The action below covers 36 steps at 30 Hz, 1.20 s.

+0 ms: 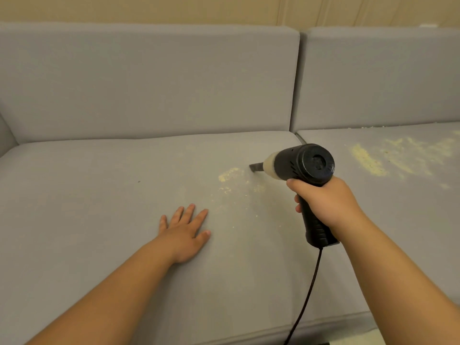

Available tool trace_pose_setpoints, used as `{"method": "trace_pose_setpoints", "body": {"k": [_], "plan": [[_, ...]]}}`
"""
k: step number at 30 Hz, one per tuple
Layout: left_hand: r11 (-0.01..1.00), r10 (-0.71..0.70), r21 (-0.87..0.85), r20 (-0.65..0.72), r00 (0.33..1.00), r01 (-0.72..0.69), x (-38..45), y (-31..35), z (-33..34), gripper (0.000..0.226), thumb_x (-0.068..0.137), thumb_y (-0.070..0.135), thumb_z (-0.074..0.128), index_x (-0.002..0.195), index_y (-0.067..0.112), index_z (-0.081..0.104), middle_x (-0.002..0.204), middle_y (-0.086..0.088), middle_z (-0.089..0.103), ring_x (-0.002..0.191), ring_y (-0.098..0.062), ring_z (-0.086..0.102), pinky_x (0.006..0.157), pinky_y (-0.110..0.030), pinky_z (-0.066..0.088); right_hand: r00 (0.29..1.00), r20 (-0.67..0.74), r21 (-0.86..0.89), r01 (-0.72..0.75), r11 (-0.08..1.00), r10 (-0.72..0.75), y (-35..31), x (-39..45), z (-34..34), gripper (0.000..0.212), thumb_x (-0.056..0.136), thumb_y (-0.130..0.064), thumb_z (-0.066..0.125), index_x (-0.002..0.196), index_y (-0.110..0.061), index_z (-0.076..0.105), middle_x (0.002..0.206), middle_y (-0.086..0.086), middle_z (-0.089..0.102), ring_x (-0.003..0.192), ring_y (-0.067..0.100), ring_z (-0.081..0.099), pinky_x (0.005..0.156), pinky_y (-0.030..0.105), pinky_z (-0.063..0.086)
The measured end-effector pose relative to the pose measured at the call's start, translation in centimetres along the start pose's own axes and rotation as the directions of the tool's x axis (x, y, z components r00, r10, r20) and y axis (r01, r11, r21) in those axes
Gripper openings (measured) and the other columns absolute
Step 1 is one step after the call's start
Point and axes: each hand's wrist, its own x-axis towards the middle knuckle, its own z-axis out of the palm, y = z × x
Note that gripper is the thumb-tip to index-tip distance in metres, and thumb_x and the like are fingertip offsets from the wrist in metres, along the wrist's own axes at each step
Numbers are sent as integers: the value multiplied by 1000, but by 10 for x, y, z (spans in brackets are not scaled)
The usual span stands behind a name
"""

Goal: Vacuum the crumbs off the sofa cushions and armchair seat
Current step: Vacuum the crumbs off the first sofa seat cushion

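Crumbs (pixel 230 174), pale yellow and scattered in small patches, lie on the grey fabric seat cushion (pixel 99 195) on the left, toward its far right corner. They sit between the two hands, farther back than either. The left hand (pixel 184 232) rests flat on this cushion, palm down, fingers straight and slightly spread, grasping nothing; the nearest crumbs are just beyond and to the right of its fingertips. The right hand (pixel 323 200) is wrapped around the grip of a black handheld vacuum with a pistol-style handle (pixel 311 165), fingers curled tight about it. The vacuum's dark narrow nozzle (pixel 256 168) points left and down, its tip touching or almost touching the cushion just right of the largest crumb patch; which of the two I cannot tell. A pale translucent section sits between nozzle and black body. A black cord (pixel 308 295) runs from the bottom of the handle down over the cushion's near edge.

To the right, across a seam, a second grey seat cushion (pixel 398 220) carries a wider smear of yellow crumbs (pixel 368 160) toward its far side, well apart from both hands. Grey back cushions (pixel 149 78) stand upright behind both seats, with a beige wall (pixel 174 8) beyond.
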Motion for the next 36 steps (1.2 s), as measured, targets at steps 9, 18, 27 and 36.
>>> {"method": "trace_pose_setpoints", "body": {"k": [9, 18, 27, 36], "plan": [[999, 39, -12, 35, 999, -38, -4, 29, 1, 66, 105, 63, 22, 162, 48, -7, 171, 9, -20, 158, -20, -18, 123, -61, -10, 996, -77, 43, -40, 998, 44, 20, -10, 6, 17, 88, -30, 78, 95, -17, 72, 88, 14, 77, 76, 26, 78, 73, 42, 62], [1000, 29, 7, 36, 999, -29, -6, 29, 0, 66, 105, 64, 22, 162, 48, -8, 172, 9, -19, 158, -20, -17, 123, -62, -9, 999, -36, 25, 29, 999, -28, 7, -19, 17, 15, 87, -32, 79, 92, -20, 72, 81, 11, 78, 73, 26, 78, 74, 44, 63], [999, 30, 22, 38, 999, -30, -13, 29, 1, 66, 105, 64, 21, 162, 47, -8, 172, 8, -18, 159, -20, -16, 123, -62, -10, 987, -158, 17, -2, 1000, 5, 18, -31, -12, 16, 87, -33, 79, 94, -22, 70, 85, 10, 77, 74, 25, 78, 78, 48, 62], [997, -4, 73, 25, 1000, 3, -16, 31, 1, 66, 104, 65, 18, 163, 46, -7, 173, 8, -15, 159, -21, -16, 121, -63, -16, 992, -122, 53, -27, 998, 33, 21, -31, -12, 15, 88, -32, 80, 93, -22, 71, 88, 12, 77, 78, 29, 78, 79, 49, 63]]}}
